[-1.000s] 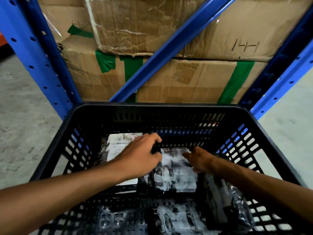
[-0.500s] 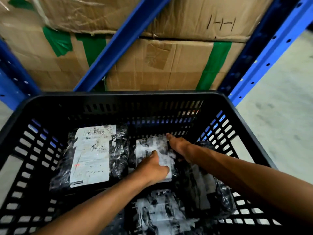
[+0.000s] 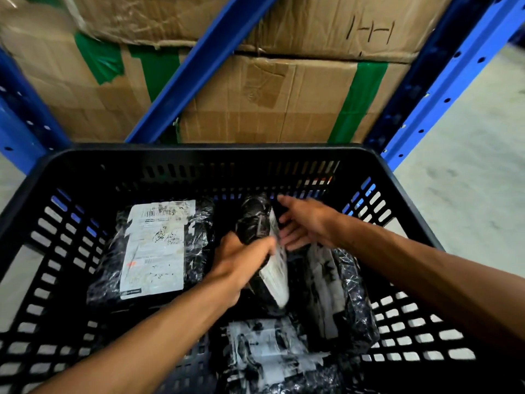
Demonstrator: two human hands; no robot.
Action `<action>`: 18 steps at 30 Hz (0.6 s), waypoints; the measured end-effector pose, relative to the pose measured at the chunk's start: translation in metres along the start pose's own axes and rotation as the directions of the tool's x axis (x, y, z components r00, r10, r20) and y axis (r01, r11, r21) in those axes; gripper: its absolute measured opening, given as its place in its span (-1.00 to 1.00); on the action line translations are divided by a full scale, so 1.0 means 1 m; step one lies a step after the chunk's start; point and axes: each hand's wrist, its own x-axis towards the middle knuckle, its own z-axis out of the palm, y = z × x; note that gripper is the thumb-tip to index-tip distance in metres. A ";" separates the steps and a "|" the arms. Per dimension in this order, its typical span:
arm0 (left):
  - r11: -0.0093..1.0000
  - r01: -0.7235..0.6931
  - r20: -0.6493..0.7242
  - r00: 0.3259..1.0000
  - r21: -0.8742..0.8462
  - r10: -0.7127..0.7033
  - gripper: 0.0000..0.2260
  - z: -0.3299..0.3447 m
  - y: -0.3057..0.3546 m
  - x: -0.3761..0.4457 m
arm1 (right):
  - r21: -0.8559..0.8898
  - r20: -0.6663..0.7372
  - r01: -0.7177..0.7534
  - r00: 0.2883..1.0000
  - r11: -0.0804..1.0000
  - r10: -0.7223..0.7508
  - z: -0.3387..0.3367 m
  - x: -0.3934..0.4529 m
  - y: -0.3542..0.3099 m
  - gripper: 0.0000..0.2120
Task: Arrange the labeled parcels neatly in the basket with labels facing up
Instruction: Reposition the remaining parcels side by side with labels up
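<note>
Two hands meet over the middle of the basket. The left hand (image 3: pixel 241 261) is closed around the near side of a black-wrapped parcel (image 3: pixel 257 223), which stands tipped up on edge so that its white label (image 3: pixel 277 268) faces right rather than up. The right hand (image 3: pixel 301 223) reaches in from the other side with fingers spread and loose, its fingertips at the label's edge (whether they press it or only brush it is lost in motion blur); it grips nothing.

To the left of the held parcel, a larger parcel (image 3: pixel 108 268) lies flat with its printed label (image 3: pixel 157 245) facing up. To the right, under the right forearm, another glossy black parcel (image 3: pixel 352 294) lies with a crumpled pale label (image 3: pixel 324 282) showing. Nearest the camera, a fourth parcel (image 3: pixel 272 356) lies flat, its wrinkled label upward.

All four sit inside a black plastic basket (image 3: pixel 199 157) with slotted walls. Beyond its far rim stand stacked cardboard boxes (image 3: pixel 255 100) banded with green tape (image 3: pixel 360 100), behind the blue steel uprights and diagonal brace of a rack (image 3: pixel 199 69). Pale concrete floor (image 3: pixel 468 172) shows to the right.
</note>
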 end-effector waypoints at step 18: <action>0.958 0.027 0.068 0.998 -0.285 -0.008 -0.58 0.000 -0.022 -0.012 | -0.260 -0.158 -0.058 0.987 0.964 0.017 -0.015 0.006 0.022 -0.27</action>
